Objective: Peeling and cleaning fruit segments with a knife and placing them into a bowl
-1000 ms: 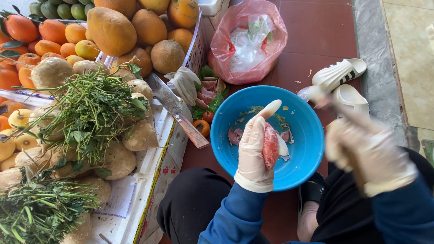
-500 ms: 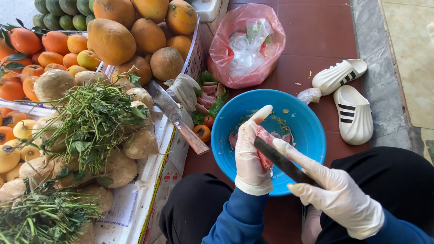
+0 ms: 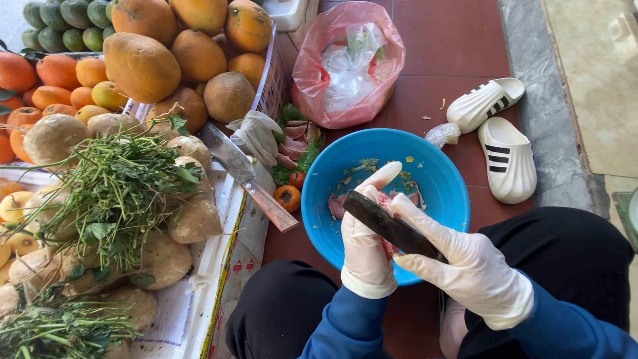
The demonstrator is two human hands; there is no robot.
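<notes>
Right hand, in a white glove, reaches in from the lower right with the sleeve running back toward the body; its fingers are closed round the handle of a dark knife, forefinger stretched along the blade's back. Left hand, also gloved, rises from the blue sleeve below, wrist bent upward, fingers curled round a pink piece of fruit, with one finger pointing up and to the right over the bowl. Most of the fruit is hidden between glove and blade, so its shape cannot be told.

Knife: its long axis runs on a slant from upper left to lower right, the tip pointing up-left and lying across the left palm, the handle end buried in the right fist. The blade touches the fruit.

Both hands hang over the near half of a blue bowl that sits on the red tiled floor between the knees. Pink scraps and bits of green lie inside it.

Left of the bowl a cleaver rests on a white crate edge, handle pointing down-right toward the bowl. Beside it lie a spare glove, two small tomatoes, leafy herbs over brown tubers, and papayas. Beyond the bowl stands a pink bag; white sandals lie to the right.
</notes>
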